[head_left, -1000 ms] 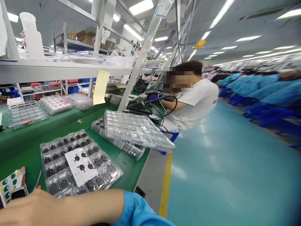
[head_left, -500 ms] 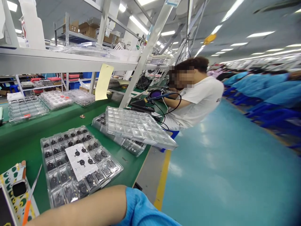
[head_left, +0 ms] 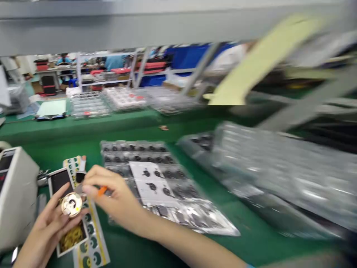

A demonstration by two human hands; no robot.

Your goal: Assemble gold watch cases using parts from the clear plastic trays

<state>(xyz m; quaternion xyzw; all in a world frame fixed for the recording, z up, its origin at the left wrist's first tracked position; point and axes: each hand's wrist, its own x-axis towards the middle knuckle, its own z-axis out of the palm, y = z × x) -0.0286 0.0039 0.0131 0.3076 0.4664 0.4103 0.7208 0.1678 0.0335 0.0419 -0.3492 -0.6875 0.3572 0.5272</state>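
Note:
My left hand (head_left: 46,229) holds a small round gold-and-white part (head_left: 71,204) between its fingertips, low at the left. My right hand (head_left: 118,199) pinches thin tweezers with an orange grip (head_left: 102,191), their tip pointing at the round part. Under both hands lie a strip of green-dotted stickers (head_left: 89,245) and a dark framed card (head_left: 63,182) on the green bench. Just right of my right hand is a clear blister tray of small black parts (head_left: 164,178) with a white sheet on it. The picture is smeared by motion.
A beige machine (head_left: 13,193) stands at the left edge. More clear trays (head_left: 279,175) are stacked at the right and along the back of the bench (head_left: 122,98). A yellow tag (head_left: 259,63) hangs from the grey shelf above. Shelving with blue and red bins stands behind.
The view swung left and down from the aisle and the seated co-worker to the bench. Both my hands are now in view, the right one holding the tweezers that lay on the mat.

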